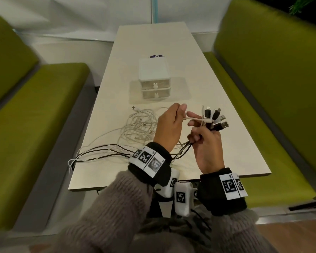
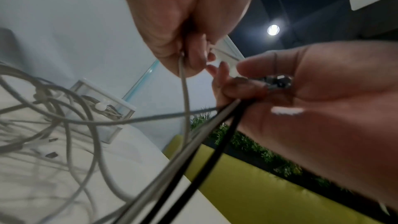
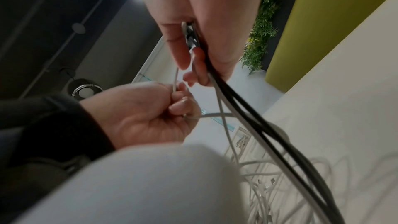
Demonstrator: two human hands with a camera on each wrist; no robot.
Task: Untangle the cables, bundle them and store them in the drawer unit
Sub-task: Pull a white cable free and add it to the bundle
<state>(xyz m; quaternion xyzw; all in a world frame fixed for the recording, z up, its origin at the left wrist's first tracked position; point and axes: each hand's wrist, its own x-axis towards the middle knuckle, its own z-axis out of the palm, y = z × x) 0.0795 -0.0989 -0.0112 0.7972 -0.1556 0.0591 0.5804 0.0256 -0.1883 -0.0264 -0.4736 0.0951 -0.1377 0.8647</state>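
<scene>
Fanning from right hand [image 1: 206, 143]: cables [image 1: 212, 119] (black, white plugs).

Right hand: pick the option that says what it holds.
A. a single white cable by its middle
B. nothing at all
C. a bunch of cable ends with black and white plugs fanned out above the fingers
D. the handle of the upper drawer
C: in the head view the right hand grips a bunch of cable ends, plugs fanned out above the fingers.
</scene>
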